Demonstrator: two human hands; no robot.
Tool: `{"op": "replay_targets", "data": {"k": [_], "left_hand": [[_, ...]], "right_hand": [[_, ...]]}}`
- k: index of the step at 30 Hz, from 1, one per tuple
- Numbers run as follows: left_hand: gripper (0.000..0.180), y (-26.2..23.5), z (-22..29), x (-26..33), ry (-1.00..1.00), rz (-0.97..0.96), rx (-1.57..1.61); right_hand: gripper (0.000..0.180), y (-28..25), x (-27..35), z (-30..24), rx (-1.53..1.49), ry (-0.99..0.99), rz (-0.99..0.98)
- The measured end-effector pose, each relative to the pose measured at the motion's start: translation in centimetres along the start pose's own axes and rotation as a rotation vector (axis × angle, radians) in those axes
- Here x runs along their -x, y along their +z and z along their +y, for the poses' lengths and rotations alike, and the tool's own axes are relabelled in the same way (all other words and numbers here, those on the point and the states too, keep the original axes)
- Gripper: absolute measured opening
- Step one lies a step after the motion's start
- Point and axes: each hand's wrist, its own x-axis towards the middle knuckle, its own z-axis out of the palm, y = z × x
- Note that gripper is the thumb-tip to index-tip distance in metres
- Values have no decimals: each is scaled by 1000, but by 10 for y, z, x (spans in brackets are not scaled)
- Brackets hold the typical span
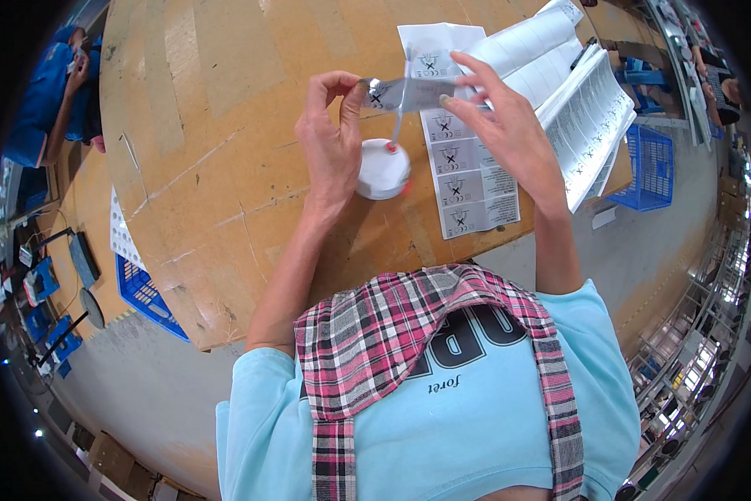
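Label-peeling step at a cardboard-covered desk [208, 167]. Left hand [332, 142] pinched one end of a grey label strip [409, 92], held above a round white part [382, 169] lying on the desk; right hand [509, 125] pinched the other end. Sticker sheet [467, 175] and stacked sheets [584, 117] lay alongside, right. Next move would likely require precise alignment over the part.

Left hand [332, 142] and right hand [505, 125] pinch opposite ends of a small label strip [411, 92] above the brown table [225, 125], white round disc [382, 169] just below at six o'clock, label sheet [467, 179] toward four o'clock.
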Motion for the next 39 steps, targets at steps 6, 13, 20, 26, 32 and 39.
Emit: {"op": "replay_targets", "data": {"k": [6, 13, 20, 26, 32, 39], "left_hand": [[11, 6, 1, -3, 6, 31, 26], [13, -1, 8, -7, -98, -54, 124], [11, -9, 10, -7, -139, 66, 168], [46, -17, 2, -6, -167, 139, 56], [49, -28, 3, 12, -242, -189, 220], [18, -19, -2, 25, -68, -378, -131]], "right_hand": [[49, 10, -26, 4, 431, -381, 397], [38, 8, -69, -5, 185, -552, 5], [25, 14, -51, -9, -114, -284, -144], [26, 25, -44, -8, -246, -139, -163], [23, 19, -39, -2, -300, -167, -157], [19, 23, -33, -8, -59, -458, 73]]}}
